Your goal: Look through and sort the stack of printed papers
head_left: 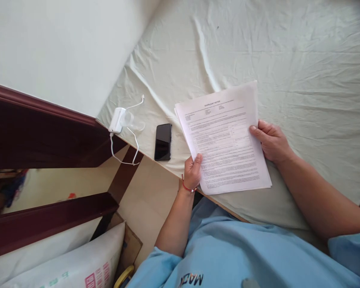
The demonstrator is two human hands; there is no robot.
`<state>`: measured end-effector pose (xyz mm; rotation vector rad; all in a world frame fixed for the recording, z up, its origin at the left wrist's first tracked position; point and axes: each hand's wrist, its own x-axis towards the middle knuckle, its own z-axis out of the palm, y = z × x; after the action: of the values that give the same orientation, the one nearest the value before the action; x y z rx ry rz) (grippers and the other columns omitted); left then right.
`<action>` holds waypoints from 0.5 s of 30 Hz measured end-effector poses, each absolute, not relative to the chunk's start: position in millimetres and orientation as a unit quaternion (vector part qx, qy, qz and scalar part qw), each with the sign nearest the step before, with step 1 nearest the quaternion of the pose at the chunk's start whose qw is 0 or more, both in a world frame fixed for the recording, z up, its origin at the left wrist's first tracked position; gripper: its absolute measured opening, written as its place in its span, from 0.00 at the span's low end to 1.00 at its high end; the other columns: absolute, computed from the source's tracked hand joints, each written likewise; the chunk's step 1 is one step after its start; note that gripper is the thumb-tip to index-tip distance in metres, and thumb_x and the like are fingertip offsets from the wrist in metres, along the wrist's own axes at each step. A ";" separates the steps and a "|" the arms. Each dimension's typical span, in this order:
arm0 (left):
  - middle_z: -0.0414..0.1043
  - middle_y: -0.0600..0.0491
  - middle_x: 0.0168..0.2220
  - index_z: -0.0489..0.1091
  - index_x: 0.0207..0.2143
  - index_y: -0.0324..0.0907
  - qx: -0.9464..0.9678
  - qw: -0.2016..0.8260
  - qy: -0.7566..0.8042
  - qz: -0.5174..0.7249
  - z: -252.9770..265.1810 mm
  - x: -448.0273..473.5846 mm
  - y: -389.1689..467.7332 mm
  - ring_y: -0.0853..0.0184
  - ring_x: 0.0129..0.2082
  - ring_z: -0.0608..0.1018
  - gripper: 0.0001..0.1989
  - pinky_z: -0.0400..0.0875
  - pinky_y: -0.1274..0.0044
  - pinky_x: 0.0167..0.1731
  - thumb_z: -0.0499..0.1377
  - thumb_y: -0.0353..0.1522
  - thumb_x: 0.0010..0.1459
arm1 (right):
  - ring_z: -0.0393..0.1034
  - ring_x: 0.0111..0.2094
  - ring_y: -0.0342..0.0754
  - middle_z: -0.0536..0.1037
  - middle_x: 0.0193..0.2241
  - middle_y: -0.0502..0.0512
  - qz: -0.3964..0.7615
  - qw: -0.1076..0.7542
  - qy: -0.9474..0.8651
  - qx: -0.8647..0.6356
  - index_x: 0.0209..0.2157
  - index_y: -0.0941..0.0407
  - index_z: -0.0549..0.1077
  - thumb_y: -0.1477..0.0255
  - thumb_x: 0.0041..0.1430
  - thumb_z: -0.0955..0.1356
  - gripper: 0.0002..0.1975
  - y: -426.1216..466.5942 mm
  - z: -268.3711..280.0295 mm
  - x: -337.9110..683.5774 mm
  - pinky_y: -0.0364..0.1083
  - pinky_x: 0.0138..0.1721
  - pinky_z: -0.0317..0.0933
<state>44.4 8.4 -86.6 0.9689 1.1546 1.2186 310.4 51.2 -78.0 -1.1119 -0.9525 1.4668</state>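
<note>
A stack of printed white paper sheets [223,138] is held just above the pale green bed sheet [288,60]. My left hand [192,172], with a red thread at the wrist, grips the stack's near left corner, thumb on top. My right hand [271,140] grips the stack's right edge, thumb on the page. The top page carries a heading and lines of small text. The sheets are slightly fanned at the left edge.
A black phone [163,141] lies face up on the bed left of the papers. A white charger with cable [119,120] sits near the bed's corner. A dark wooden frame [33,128] and a white sack [78,260] are at left.
</note>
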 end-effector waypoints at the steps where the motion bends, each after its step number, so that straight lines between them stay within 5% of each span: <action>1: 0.83 0.43 0.50 0.80 0.50 0.40 0.413 0.558 0.489 0.528 -86.3 45.2 8.7 0.51 0.59 0.80 0.24 0.75 0.62 0.60 0.65 0.50 0.65 | 0.83 0.41 0.59 0.85 0.39 0.55 0.612 0.507 -0.394 -0.462 0.49 0.49 0.79 0.50 0.61 0.74 0.21 51.3 -78.0 310.7 0.55 0.37 0.79; 15: 0.78 0.46 0.57 0.73 0.57 0.45 0.446 0.550 0.471 0.526 -87.0 46.6 10.6 0.56 0.60 0.78 0.22 0.71 0.64 0.64 0.61 0.48 0.69 | 0.81 0.40 0.55 0.85 0.39 0.53 0.587 0.517 -0.411 -0.469 0.49 0.49 0.79 0.49 0.63 0.72 0.21 50.8 -78.2 309.9 0.51 0.35 0.77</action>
<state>46.6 10.6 -87.0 1.0568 1.1150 1.2455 309.9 50.8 -78.2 -1.1256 -0.9862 1.4083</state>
